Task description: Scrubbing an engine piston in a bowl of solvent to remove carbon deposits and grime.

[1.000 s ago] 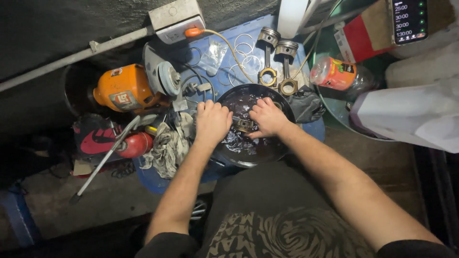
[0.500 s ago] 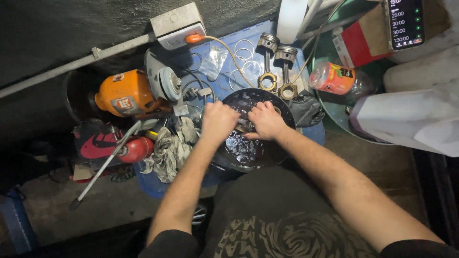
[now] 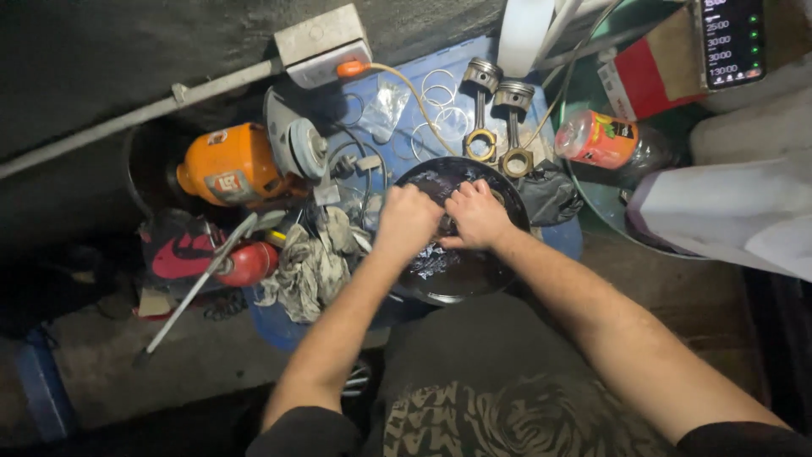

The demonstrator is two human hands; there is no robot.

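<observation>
Both my hands are over a round black pan (image 3: 499, 279) of dark liquid on a blue surface (image 3: 397, 127). My left hand (image 3: 408, 222) is closed in a fist at the pan's left side. My right hand (image 3: 475, 213) is curled beside it, fingers touching the left hand. They grip a small dark part between them, mostly hidden by my fingers. Two metal pistons with connecting rods (image 3: 499, 114) lie just beyond the pan, with several thin rings (image 3: 440, 106) next to them.
An orange and grey power tool (image 3: 245, 165) lies at the left, with dirty rags (image 3: 313, 262) and a red canister (image 3: 245, 262) below it. A red-labelled bottle (image 3: 605, 140), a dark cloth (image 3: 550, 195) and a white cloth (image 3: 727, 211) are at the right. A phone (image 3: 732, 38) shows at top right.
My hands have drawn closer together over the pan, and the left hand has closed into a fist. The view has shifted slightly.
</observation>
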